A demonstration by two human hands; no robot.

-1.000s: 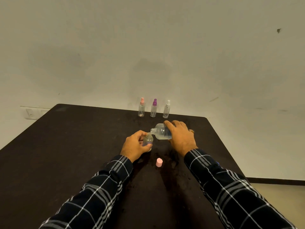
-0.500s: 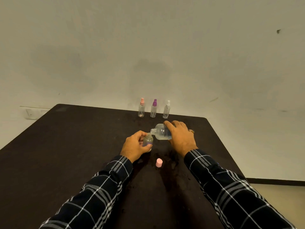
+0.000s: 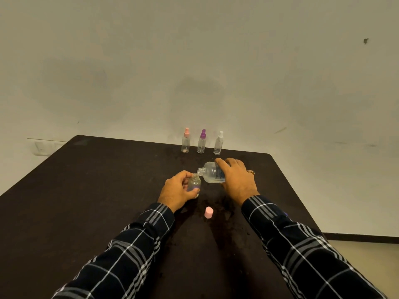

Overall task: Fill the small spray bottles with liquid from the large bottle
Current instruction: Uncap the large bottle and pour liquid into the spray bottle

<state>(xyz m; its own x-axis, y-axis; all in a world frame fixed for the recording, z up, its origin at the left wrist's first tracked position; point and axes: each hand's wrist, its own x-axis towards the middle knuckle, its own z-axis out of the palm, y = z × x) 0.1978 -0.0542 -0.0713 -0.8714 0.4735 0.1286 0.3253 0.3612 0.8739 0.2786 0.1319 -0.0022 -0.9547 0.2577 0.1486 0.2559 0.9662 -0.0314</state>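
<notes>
My left hand [image 3: 177,189] grips a small clear spray bottle [image 3: 194,183] with no cap, standing on the dark table [image 3: 86,190]. My right hand [image 3: 236,179] holds the large clear bottle [image 3: 212,174] tipped on its side, its open neck right over the small bottle's mouth. A thin stream of liquid runs between them. A pink cap [image 3: 208,212] lies on the table in front of my hands. Three capped spray bottles stand in a row at the far edge: a pink-topped one [image 3: 186,140], a purple-topped one [image 3: 201,141] and a white-topped one [image 3: 218,143].
A plain wall rises right behind the table's far edge. The table's right edge drops to a pale floor [image 3: 367,266]. A wall socket [image 3: 41,145] sits at the left, below table height.
</notes>
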